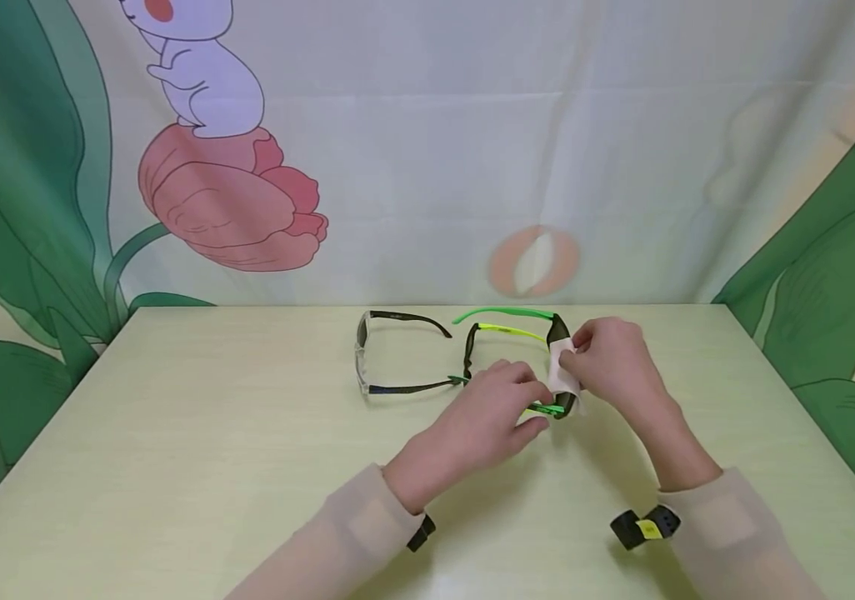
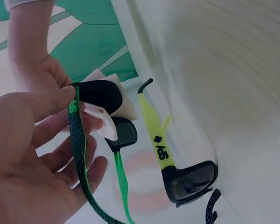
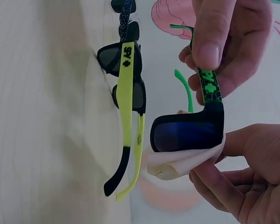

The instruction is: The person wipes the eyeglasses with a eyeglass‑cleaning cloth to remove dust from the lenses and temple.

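Left hand (image 1: 489, 410): pinches temple of green-armed sunglasses (image 3: 186, 134), lettering part-covered. Right hand (image 1: 617, 360): pinches white cloth (image 3: 179, 164) at their lens. Location: right of yellow-armed sunglasses (image 3: 126, 88) marked "SPY". Clear-framed glasses (image 1: 362, 332): left, on table (image 1: 172, 442).

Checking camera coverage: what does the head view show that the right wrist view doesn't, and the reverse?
Only the head view: the white cartoon animal on the backdrop and the person's pale sleeves.

Only the right wrist view: readable SPY lettering on the yellow-armed glasses and the bluish lens of the green-armed glasses.

Both: the left hand holding the green-armed glasses, the right hand holding a pale cloth against them, and the yellow-armed glasses nearby.
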{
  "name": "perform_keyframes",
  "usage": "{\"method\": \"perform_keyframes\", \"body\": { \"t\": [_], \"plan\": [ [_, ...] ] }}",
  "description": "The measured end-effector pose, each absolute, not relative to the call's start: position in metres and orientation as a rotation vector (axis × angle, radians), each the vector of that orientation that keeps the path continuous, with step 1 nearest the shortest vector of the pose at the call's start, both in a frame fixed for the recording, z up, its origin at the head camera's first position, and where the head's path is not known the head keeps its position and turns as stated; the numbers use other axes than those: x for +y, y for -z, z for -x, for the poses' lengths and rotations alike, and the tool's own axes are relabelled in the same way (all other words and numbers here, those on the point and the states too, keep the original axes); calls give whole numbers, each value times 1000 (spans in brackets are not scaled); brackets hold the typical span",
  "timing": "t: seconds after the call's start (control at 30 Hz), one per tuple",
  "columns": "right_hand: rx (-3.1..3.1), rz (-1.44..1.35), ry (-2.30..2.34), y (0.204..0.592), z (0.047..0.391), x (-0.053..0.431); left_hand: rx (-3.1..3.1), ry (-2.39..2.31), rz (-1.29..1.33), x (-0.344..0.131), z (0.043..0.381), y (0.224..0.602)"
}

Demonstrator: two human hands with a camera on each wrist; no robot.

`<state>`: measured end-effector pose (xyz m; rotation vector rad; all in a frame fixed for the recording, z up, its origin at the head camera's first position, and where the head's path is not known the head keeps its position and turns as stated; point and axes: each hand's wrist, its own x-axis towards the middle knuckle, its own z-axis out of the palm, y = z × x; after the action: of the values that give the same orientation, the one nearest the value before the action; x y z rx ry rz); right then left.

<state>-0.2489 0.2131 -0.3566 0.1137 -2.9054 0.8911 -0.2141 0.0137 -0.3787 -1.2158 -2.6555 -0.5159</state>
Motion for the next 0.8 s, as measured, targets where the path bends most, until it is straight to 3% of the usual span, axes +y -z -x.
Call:
{"method": "perform_keyframes", "body": {
  "t": [0.47, 0.8],
  "plan": [
    [-2793, -214, -901, 351, 236, 192, -2544, 516, 1313, 7, 212, 379],
    [-2646, -317, -1035, 345, 228, 188, -2351, 850, 1289, -9, 218, 380]
  ]
}}
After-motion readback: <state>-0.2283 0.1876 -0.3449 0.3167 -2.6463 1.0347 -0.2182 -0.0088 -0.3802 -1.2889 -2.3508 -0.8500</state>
